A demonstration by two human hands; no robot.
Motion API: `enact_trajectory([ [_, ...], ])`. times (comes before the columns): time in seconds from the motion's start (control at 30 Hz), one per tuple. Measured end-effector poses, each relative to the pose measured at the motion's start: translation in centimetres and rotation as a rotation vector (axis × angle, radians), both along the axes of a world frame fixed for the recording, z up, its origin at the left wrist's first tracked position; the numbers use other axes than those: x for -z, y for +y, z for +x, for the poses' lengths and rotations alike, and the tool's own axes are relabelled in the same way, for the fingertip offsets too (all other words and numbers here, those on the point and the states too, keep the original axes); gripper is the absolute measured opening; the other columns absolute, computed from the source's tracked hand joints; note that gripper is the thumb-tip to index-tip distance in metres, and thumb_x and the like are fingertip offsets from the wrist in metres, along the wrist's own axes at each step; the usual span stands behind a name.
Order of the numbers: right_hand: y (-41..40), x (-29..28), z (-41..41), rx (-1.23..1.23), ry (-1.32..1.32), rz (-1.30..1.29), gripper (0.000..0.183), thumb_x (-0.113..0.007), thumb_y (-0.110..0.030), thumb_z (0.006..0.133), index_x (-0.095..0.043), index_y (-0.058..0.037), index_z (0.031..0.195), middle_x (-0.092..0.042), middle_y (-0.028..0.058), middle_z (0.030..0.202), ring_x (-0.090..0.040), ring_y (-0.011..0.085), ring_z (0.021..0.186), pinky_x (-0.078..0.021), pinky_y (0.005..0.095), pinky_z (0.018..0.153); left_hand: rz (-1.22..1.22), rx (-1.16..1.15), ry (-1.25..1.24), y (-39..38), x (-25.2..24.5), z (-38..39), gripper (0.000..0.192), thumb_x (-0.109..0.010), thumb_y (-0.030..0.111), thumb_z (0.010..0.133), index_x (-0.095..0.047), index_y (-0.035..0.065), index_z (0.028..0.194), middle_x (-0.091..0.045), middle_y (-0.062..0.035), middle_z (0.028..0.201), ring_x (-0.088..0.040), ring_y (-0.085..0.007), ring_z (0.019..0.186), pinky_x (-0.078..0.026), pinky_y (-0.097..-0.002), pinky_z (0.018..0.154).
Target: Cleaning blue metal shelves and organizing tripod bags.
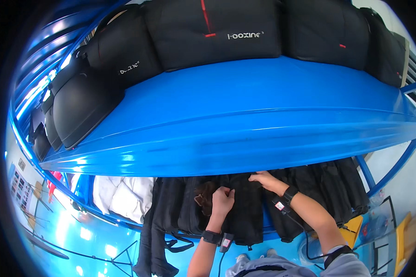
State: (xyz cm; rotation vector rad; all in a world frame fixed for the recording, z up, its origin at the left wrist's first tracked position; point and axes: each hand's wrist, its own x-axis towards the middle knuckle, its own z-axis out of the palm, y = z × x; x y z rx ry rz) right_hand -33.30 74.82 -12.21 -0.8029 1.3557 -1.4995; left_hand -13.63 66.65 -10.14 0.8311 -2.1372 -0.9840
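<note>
My left hand (224, 198) is over a row of long black fabric bags (246, 214) on the lower shelf, its fingers curled inward. A crumpled dark brown item (204, 198) lies just left of it; whether the hand touches this is unclear. My right hand (266, 180) reaches in beneath the front edge of the upper blue metal shelf (208, 138). Its fingers point left, above the same bags, and any grip is hard to make out. Both wrists carry black straps with small cabled devices.
Large black cases (215, 38), some bearing writing, line the back of the upper shelf. Rounded black cases (86, 100) stand at its left end. White cloth bundles (124, 197) lie at lower left. Black straps (180, 244) hang over the lower shelf's front. A clear plastic container (310, 249) is at right.
</note>
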Motion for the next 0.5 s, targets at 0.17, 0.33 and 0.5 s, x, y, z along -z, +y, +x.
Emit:
enact_trajectory([
  [0.17,2.1,-2.0,0.4,0.300,-0.063,-0.047,0.007,-0.059,-0.006,0.070,-0.060,-0.0046,0.077,-0.056,0.0000,0.071,-0.052,0.0101,0.068,-0.0388,0.0230,0.061,0.017,0.091,-0.072,0.3,-0.9,-0.3,0.024,-0.067,0.019,0.072,-0.058,-0.0026,0.069,-0.060,-0.0163,0.067,-0.060,-0.0283,0.063,-0.046,-0.0330,0.058],
  [0.33,2.9,0.0,-0.6,0.270,-0.455,-0.217,0.030,-0.052,-0.010,0.070,-0.028,-0.0155,0.052,-0.027,-0.0041,0.051,-0.029,0.0081,0.051,-0.0266,0.0239,0.052,-0.029,0.156,0.097,1.2,-1.2,-4.7,0.030,-0.066,0.021,0.075,-0.058,-0.0040,0.090,-0.061,-0.0165,0.081,-0.061,-0.0248,0.075,-0.047,-0.0327,0.067],
  [0.5,2.1,0.1,0.0,0.379,-0.625,-0.228,0.037,-0.051,-0.024,0.077,-0.027,-0.0163,0.050,-0.029,-0.0022,0.050,-0.031,0.0106,0.051,-0.0282,0.0248,0.053,-0.262,0.284,0.238,0.0,-2.1,-6.6,0.022,-0.063,0.013,0.077,-0.059,0.0009,0.095,-0.061,-0.0149,0.093,-0.059,-0.0258,0.089,-0.046,-0.0346,0.075],
])
